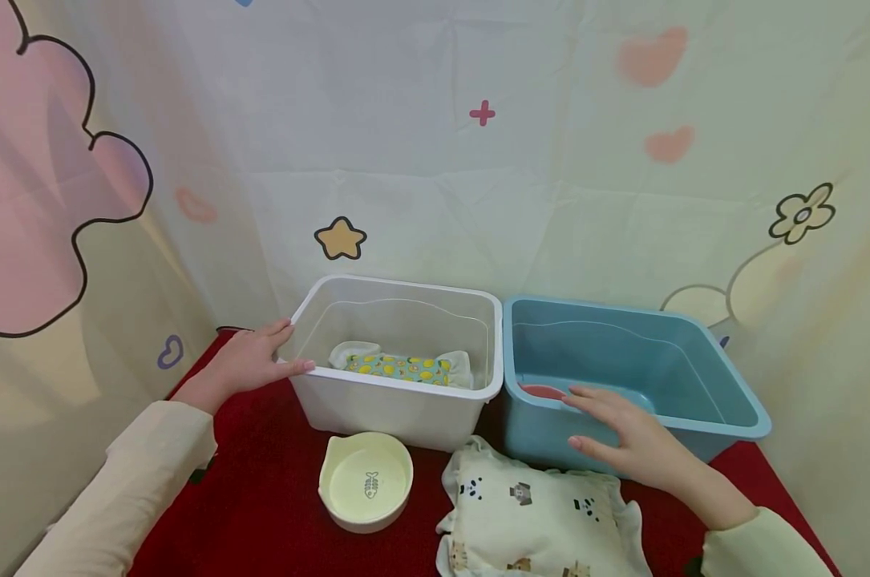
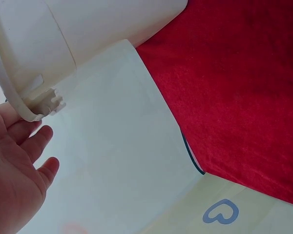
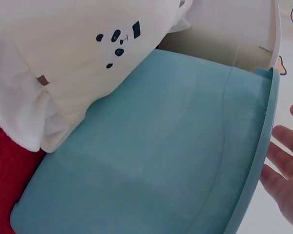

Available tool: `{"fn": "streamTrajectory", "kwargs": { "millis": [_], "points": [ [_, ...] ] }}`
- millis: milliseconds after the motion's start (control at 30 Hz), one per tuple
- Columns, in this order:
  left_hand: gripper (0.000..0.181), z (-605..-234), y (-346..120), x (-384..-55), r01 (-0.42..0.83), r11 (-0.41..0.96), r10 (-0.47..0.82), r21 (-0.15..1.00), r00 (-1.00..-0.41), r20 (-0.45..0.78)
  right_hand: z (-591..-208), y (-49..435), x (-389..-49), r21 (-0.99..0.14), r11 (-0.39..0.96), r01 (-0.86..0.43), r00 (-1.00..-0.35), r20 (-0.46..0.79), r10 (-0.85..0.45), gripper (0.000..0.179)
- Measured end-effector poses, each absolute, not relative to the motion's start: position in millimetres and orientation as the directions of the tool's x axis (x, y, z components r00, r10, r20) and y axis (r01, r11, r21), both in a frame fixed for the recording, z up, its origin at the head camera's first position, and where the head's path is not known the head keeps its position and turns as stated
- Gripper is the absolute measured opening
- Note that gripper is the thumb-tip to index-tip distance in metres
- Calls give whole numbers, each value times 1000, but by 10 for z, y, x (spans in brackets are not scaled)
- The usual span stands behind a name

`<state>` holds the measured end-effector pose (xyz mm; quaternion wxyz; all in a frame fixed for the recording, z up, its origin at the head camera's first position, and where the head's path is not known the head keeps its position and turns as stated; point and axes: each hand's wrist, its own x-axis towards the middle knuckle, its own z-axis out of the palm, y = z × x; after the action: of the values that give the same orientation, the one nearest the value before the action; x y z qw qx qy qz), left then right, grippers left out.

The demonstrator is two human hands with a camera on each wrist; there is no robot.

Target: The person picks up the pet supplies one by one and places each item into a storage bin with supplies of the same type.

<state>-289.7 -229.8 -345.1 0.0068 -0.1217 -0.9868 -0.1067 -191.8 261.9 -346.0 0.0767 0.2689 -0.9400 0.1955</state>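
Note:
My left hand (image 1: 250, 361) rests at the left front corner of a white plastic bin (image 1: 398, 409). Its fingers touch the rim, thumb stretched along the front; in the left wrist view the fingers (image 2: 36, 144) are loosely bent by the rim. Inside that bin lies a small ruffled cushion with a lemon print (image 1: 398, 368). Over the front rim of a blue bin (image 1: 586, 320) is my right hand (image 1: 622, 437), fingers extended, holding nothing. Next to its fingertips, a pink item (image 1: 543, 391) shows partly inside the blue bin; the rim hides the rest.
A pale yellow cat-eared bowl (image 1: 366, 485) with a fish-bone drawing stands before the white bin. A cream ruffled pillow with animal faces (image 1: 543, 521) lies before the blue bin. Everything stands on a red cloth (image 1: 261, 497); a printed curtain (image 1: 435, 160) hangs behind.

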Motion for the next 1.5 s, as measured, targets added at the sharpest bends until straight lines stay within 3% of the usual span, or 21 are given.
{"fn": "streamTrajectory", "kwargs": {
  "millis": [833, 1067, 1333, 1500],
  "points": [
    [95, -3437, -2293, -2896, 241, 948, 238, 208, -970, 41, -3491, 2460, -1813, -195, 701, -686, -697, 454, -555, 49],
    [95, -3441, -2296, -2895, 246, 946, 242, 210, -969, 44, -3488, 2446, -1792, -192, 706, -681, -702, 445, -556, 48],
    [94, -3447, -2306, -2895, 248, 944, 243, 216, -969, 50, -3497, 2408, -1742, -236, 738, -633, -756, 394, -523, 49],
    [95, -3452, -2299, -2891, 242, 946, 238, 217, -970, 43, -3521, 2388, -1723, -218, 730, -647, -738, 418, -529, 50]
  ]
}}
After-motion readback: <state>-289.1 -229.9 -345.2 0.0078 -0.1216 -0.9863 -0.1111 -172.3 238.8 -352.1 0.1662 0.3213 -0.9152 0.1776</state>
